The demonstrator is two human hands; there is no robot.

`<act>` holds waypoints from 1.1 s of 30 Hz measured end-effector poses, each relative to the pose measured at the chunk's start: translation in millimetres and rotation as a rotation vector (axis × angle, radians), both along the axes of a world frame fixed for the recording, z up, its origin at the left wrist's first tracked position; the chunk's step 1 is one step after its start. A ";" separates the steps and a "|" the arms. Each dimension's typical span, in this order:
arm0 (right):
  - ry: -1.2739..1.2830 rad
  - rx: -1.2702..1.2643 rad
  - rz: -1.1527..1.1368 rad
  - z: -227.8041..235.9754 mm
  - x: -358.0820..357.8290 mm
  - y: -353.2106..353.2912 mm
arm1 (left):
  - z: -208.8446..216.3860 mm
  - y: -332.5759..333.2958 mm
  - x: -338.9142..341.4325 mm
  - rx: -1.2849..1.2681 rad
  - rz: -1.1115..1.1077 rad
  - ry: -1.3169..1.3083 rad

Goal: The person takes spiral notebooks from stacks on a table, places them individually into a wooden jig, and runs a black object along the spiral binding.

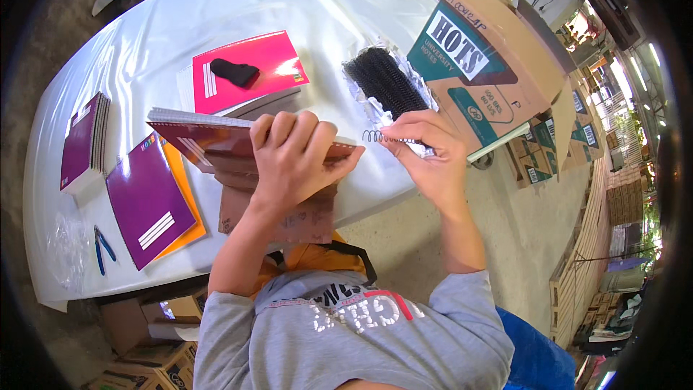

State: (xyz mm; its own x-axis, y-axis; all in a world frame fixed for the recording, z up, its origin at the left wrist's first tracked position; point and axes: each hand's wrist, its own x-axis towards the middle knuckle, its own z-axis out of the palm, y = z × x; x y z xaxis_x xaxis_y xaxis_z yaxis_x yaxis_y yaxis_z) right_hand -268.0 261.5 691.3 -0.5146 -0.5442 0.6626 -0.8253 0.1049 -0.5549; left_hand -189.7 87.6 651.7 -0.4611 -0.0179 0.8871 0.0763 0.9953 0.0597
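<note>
My left hand is closed around a notebook with a dark red cover, held tilted above the table with its page edges up. Between the fingers of my right hand is a thin dark spiral binding coil. Its free end points at the notebook's right end, close by my left thumb; a small gap seems to lie between them. Behind my right hand, a bundle of black binding coils rests in crumpled white wrapping.
Pink notebooks carry a black object. Purple spiral notebooks are stacked at left, beside a purple cover over an orange one and blue-handled pliers. An open carton stands right; brown cardboard lies below the notebook.
</note>
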 end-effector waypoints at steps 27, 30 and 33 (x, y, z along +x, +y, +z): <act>-0.396 0.188 0.089 24.3 7.3 -16.1 | 9.4 -36.6 27.4 0.075 0.054 -0.049; 0.032 0.214 0.238 22.9 -1.3 -17.8 | 4.5 -41.6 26.6 0.066 0.016 -0.021; -0.140 0.529 0.336 35.0 -16.2 -15.6 | 2.5 -45.5 26.2 0.079 -0.018 -0.037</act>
